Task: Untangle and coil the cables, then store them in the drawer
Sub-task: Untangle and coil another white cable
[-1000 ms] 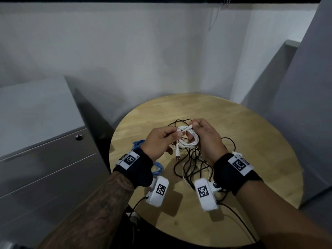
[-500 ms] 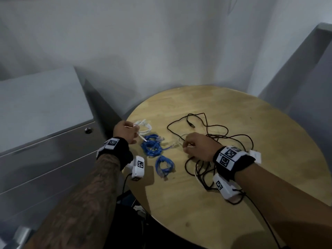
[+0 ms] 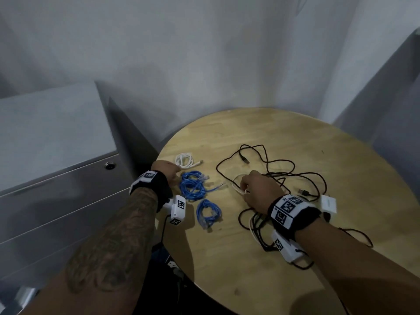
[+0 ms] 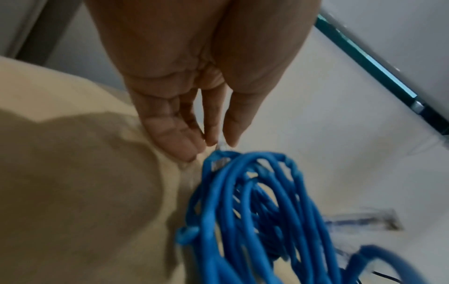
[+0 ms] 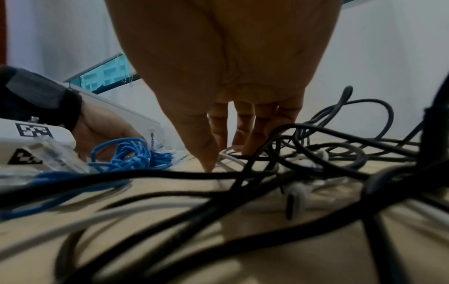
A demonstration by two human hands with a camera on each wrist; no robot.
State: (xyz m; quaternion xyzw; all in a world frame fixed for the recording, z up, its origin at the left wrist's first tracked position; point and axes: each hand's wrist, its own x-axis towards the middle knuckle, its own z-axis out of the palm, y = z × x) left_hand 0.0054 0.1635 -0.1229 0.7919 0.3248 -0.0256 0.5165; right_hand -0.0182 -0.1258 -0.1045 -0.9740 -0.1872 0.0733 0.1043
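Observation:
A small white cable coil (image 3: 184, 160) lies at the far left of the round wooden table (image 3: 227, 264). Just in front of it are two blue cable coils (image 3: 192, 185) (image 3: 208, 213). My left hand (image 3: 168, 171) hovers beside them, fingers (image 4: 170, 130) straight and empty, tips close to the clear plug of the blue coil (image 4: 252, 201). My right hand (image 3: 256, 189) points down into a tangle of black cables (image 3: 272, 173). Its fingertips (image 5: 243, 148) touch a loose white cable (image 3: 237, 187) and do not plainly pinch it.
A grey drawer cabinet (image 3: 56, 189) with a round lock (image 3: 110, 165) stands left of the table, its drawers closed. A small white adapter (image 3: 328, 203) lies behind my right wrist. Grey walls close in behind and at the right.
A second ago both hands held the white coil over the tangle. The left hand has carried it left, set it on the table and let go. The right hand dropped onto the tangle.

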